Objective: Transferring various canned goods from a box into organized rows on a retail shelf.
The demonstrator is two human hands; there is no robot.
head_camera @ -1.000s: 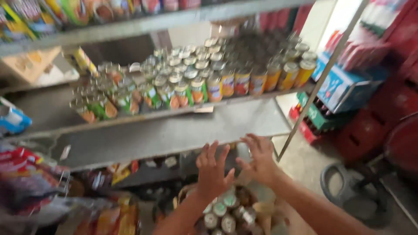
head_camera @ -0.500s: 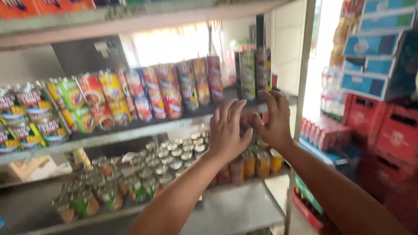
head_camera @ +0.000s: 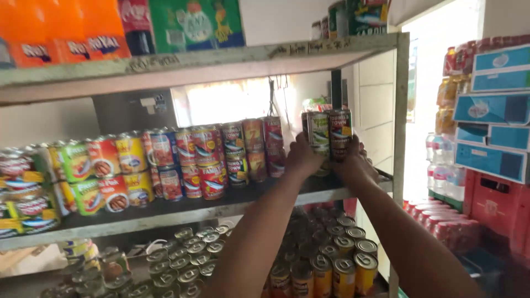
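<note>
Hands raised from the lower shelves since a moment ago: left hand (head_camera: 301,157) and right hand (head_camera: 353,163) now clasp stacked cans (head_camera: 329,132), closed round them, at the right end of the middle shelf (head_camera: 165,212).

what you can't make out from here

your left hand (head_camera: 301,160) and right hand (head_camera: 353,163) cover the lower stacked cans (head_camera: 329,132) at the shelf's right end, so the grip itself and how many cans sit beneath stay hidden. both forearms run off the bottom edge. the orange bottles (head_camera: 61,27) on the top shelf (head_camera: 210,60) are cut off by the upper edge (only their lower halves show). the cans at far left (head_camera: 22,187) are blurred and clipped by the frame. the lower-shelf cans (head_camera: 331,259) are partly masked by your arms.
</note>
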